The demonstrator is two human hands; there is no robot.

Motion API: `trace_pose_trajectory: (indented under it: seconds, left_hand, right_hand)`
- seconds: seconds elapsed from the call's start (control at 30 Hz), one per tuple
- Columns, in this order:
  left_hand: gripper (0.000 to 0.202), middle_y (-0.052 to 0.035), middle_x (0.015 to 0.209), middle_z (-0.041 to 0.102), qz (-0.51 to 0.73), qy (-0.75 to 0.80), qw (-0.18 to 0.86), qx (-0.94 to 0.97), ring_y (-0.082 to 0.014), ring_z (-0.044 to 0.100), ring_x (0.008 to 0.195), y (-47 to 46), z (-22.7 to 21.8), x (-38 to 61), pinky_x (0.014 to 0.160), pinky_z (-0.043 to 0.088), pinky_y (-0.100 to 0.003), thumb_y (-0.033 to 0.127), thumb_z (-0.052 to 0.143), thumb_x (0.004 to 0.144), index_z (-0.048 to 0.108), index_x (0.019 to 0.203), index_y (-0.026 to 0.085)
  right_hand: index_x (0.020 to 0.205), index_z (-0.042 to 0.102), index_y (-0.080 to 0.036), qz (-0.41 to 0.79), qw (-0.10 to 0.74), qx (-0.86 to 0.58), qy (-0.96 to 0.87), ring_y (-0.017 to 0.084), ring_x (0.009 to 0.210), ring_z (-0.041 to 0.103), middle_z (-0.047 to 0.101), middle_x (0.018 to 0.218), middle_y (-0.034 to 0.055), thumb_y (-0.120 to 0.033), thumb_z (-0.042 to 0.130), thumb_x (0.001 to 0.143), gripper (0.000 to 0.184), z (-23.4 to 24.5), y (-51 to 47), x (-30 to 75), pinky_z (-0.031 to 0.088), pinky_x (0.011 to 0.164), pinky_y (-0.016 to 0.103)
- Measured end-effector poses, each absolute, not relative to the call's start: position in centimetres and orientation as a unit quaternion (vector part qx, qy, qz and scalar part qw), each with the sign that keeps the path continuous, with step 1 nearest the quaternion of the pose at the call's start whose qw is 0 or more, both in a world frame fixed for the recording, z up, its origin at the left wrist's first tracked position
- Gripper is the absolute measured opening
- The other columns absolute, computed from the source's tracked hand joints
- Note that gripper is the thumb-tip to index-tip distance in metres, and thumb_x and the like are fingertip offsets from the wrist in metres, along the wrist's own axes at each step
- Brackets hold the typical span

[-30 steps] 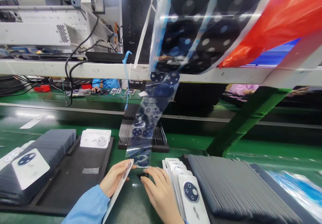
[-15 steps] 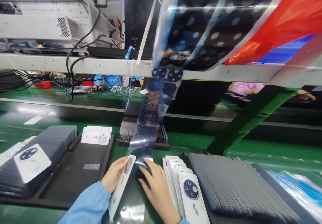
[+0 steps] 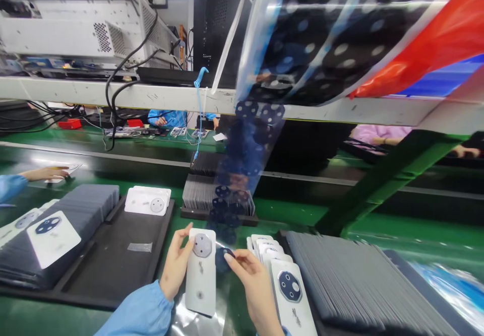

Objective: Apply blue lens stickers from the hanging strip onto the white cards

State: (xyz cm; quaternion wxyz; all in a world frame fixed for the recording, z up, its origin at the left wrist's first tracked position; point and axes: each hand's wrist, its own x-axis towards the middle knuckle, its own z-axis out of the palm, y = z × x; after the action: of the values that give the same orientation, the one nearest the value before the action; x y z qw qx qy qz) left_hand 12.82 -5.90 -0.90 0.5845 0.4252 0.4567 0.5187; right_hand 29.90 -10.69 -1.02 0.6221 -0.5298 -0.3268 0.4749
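Observation:
My left hand (image 3: 176,264) grips a white phone back cover (image 3: 201,273) by its left edge, face up, with a grey round camera opening near its top. My right hand (image 3: 252,284) pinches a dark round camera lens piece (image 3: 223,258) just right of that opening. A long clear film strip (image 3: 242,172) carrying several dark round lens pieces hangs from above down to my hands. A row of white back covers (image 3: 287,290) with dark lens pieces fitted leans just right of my right hand.
Black trays hold grey stacked sheets at left (image 3: 81,202), centre back (image 3: 206,195) and right (image 3: 359,280). A white cover (image 3: 147,201) lies on the left black tray (image 3: 113,255). Another person's hand (image 3: 45,174) rests at far left. A red bag (image 3: 423,44) hangs overhead.
My left hand has turned the white cover from edge-on to face up. My right hand has lifted off the table with a dark lens piece pinched. A person's hand appeared at far left.

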Motion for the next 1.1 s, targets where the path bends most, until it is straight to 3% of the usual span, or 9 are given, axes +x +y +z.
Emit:
trace_pose_trajectory:
  seconds: [0.13, 0.27, 0.43, 0.63, 1.1]
  left_hand:
    - [0.033, -0.0085, 0.106, 0.071, 0.451, 0.405, 0.67, 0.428, -0.0207, 0.069, 0.081, -7.3, -0.7, 13.9, 0.065, 0.052, -0.029, 0.046, 0.064, 0.082, 0.047, 0.097, 0.022]
    - [0.036, -0.0047, 0.087, 0.074, 0.432, 0.377, 0.711, 0.406, -0.0205, 0.07, 0.076, -7.8, -0.5, 14.4, 0.067, 0.052, -0.029, 0.045, 0.066, 0.081, 0.043, 0.099, 0.023]
    - [0.041, -0.0036, 0.08, 0.074, 0.414, 0.374, 0.72, 0.412, -0.0203, 0.07, 0.071, -7.8, -0.4, 14.4, 0.063, 0.05, -0.027, 0.048, 0.069, 0.078, 0.046, 0.099, 0.022]
    - [0.037, -0.0014, 0.074, 0.072, 0.407, 0.363, 0.712, 0.442, -0.0181, 0.067, 0.063, -7.9, -0.9, 14.3, 0.063, 0.05, -0.029, 0.047, 0.064, 0.083, 0.044, 0.102, 0.022]
    - [0.042, -0.0042, 0.081, 0.074, 0.409, 0.37, 0.712, 0.434, -0.0189, 0.068, 0.064, -8.0, -0.4, 14.3, 0.056, 0.047, -0.025, 0.049, 0.068, 0.079, 0.045, 0.099, 0.021]
  right_hand:
    - [0.07, 0.068, -0.017, 0.476, 0.61, -0.541, -0.331, 0.019, 0.069, 0.062, 0.068, 0.069, 0.0033, -0.043, 0.085, 0.059, 0.033, -1.3, -10.7, 29.2, 0.051, 0.067, 0.029]
    - [0.072, 0.069, -0.016, 0.463, 0.607, -0.55, -0.34, 0.019, 0.067, 0.062, 0.069, 0.069, 0.0044, -0.043, 0.083, 0.062, 0.032, -1.8, -10.6, 29.1, 0.05, 0.065, 0.03]
    - [0.074, 0.07, -0.016, 0.438, 0.597, -0.571, -0.354, 0.02, 0.067, 0.062, 0.068, 0.069, 0.0046, -0.045, 0.081, 0.065, 0.032, -2.1, -10.7, 29.3, 0.05, 0.065, 0.032]
    - [0.071, 0.069, -0.017, 0.44, 0.586, -0.577, -0.36, 0.019, 0.064, 0.06, 0.067, 0.066, 0.0038, -0.047, 0.081, 0.063, 0.033, -1.6, -10.8, 29.4, 0.047, 0.061, 0.03]
    - [0.072, 0.069, -0.017, 0.442, 0.588, -0.572, -0.363, 0.02, 0.067, 0.061, 0.067, 0.067, 0.004, -0.046, 0.081, 0.064, 0.033, -1.9, -10.8, 29.3, 0.048, 0.064, 0.032]
